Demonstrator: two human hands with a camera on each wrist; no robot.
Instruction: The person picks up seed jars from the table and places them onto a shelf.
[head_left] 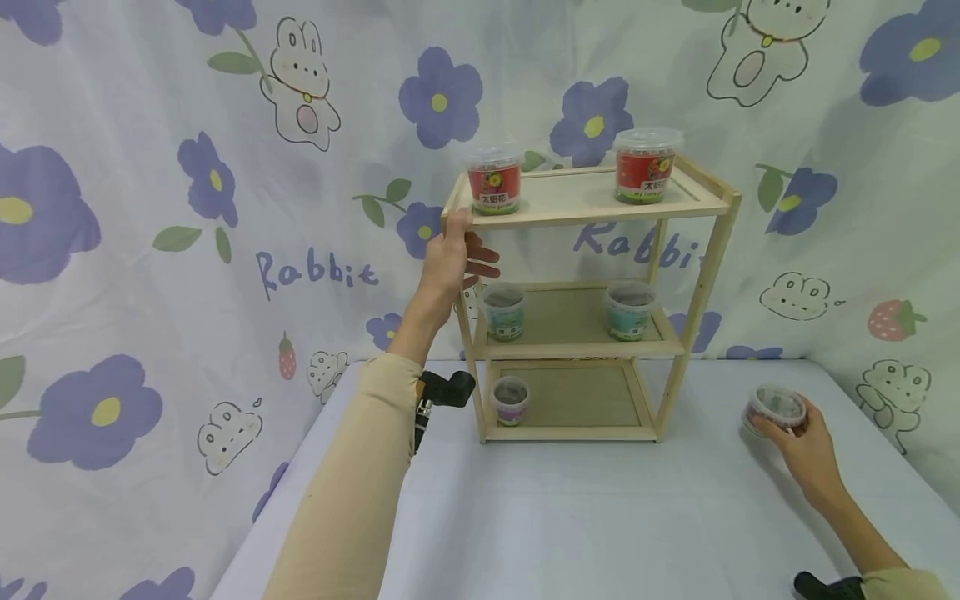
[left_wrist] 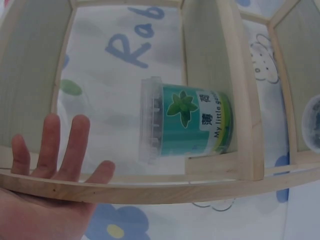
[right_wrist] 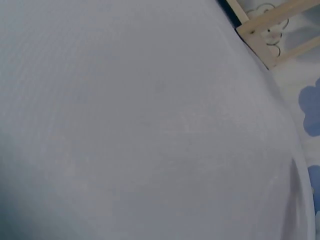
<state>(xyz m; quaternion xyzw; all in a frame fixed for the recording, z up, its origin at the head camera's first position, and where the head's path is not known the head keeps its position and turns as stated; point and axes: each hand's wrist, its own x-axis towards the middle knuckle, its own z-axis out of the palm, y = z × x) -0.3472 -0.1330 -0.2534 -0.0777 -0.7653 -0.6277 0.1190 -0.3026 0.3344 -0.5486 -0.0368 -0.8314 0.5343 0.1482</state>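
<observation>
With my left hand (head_left: 450,260) I hold the upper left corner of a wooden shelf rack (head_left: 592,218). The left wrist view shows that hand's fingers (left_wrist: 77,145) reaching past a post, beside a teal-labelled cup (left_wrist: 192,120) lying sideways in that tilted view. At the right, over the white table, my right hand (head_left: 806,450) grips a small clear plastic cup (head_left: 776,406) by its side; its label is mostly hidden. Neither the right hand nor its cup can be seen in the right wrist view.
On the top shelf stand two red-labelled cups (head_left: 495,179). The middle shelf bears two teal-labelled cups (head_left: 630,310), and a purple-labelled cup (head_left: 511,402) is at the bottom left. Behind hangs a flower-and-rabbit cloth (head_left: 300,208). White cloth covers the table (head_left: 570,517).
</observation>
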